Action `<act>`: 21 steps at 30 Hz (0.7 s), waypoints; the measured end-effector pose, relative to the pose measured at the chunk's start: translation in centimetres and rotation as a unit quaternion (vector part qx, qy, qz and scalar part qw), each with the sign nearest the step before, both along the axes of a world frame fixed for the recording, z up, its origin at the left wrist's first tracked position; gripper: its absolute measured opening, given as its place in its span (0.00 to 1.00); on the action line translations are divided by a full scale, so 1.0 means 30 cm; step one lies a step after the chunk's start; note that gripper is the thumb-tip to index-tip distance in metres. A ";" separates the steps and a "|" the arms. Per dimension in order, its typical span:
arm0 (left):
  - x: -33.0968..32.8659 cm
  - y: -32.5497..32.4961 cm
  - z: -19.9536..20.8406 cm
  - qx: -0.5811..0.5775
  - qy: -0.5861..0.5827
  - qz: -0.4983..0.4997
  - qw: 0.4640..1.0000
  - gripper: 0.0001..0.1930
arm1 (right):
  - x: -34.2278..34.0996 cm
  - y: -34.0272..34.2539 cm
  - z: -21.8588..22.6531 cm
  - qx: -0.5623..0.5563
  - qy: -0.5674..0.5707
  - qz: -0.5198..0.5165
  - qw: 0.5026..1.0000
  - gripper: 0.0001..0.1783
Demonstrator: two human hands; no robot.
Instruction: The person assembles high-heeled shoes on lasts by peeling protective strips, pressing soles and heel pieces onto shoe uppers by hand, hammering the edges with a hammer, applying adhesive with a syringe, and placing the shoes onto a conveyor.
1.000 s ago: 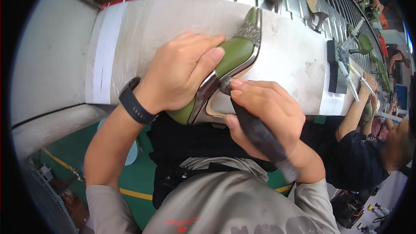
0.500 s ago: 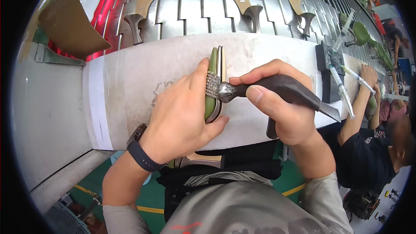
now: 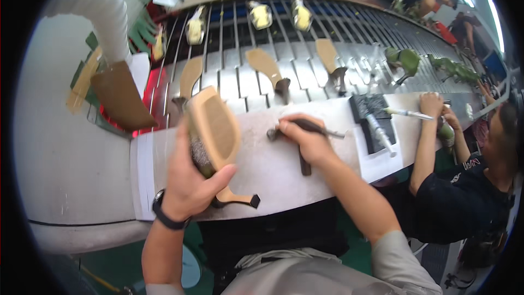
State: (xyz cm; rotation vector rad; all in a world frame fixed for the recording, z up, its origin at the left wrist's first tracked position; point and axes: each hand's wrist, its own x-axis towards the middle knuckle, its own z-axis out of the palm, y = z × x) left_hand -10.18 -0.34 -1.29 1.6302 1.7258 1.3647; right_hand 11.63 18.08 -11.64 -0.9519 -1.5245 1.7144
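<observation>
My left hand [image 3: 188, 183] grips a high-heeled sandal [image 3: 222, 131] above the left part of the bench. Its tan sole is turned toward me, and the dark-tipped heel points down to the right. A glittery strap shows beside my fingers; the rest of the upper is mostly hidden. In my right hand [image 3: 314, 145], closed around it, is a shoemaker's hammer [image 3: 305, 165] with a round metal face at its left end. The hammer is low over the white bench top [image 3: 267, 186], apart from the sandal.
Beyond the bench runs a slatted metal conveyor [image 3: 234, 88] carrying several tan soles with heels [image 3: 264, 65]. A black block [image 3: 376, 131] with syringes [image 3: 381, 135] lies at right. There, a co-worker's hand [image 3: 431, 105] works. Cardboard [image 3: 123, 95] and a flexible duct [image 3: 103, 19] stand left.
The sandal has been lifted off the bench, moved left and turned sole toward me. The hammer has come away from its strap. The view has tilted up, showing more of the conveyor.
</observation>
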 end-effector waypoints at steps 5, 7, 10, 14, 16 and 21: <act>0.069 -0.023 0.109 0.128 -0.148 -0.026 0.980 0.45 | 0.065 -0.132 0.112 -0.013 -0.069 0.040 0.997 0.13; 0.110 0.007 0.083 0.119 -0.118 -0.042 0.985 0.38 | 0.094 -0.167 0.144 0.069 -0.027 0.031 0.997 0.12; 0.164 -0.002 0.078 0.154 -0.037 -0.047 0.986 0.37 | 0.162 -0.296 0.423 0.246 0.078 0.031 0.966 0.18; 0.218 -0.009 0.075 0.170 -0.017 -0.027 0.985 0.37 | 0.189 -0.368 0.548 0.372 0.151 0.151 0.903 0.30; 0.242 -0.035 0.061 0.116 -0.006 -0.010 0.993 0.38 | 0.158 -0.375 0.592 0.404 0.056 0.213 0.888 0.26; 0.249 -0.061 0.047 0.160 0.045 -0.041 0.985 0.40 | 0.147 -0.385 0.663 0.272 0.039 0.174 0.946 0.26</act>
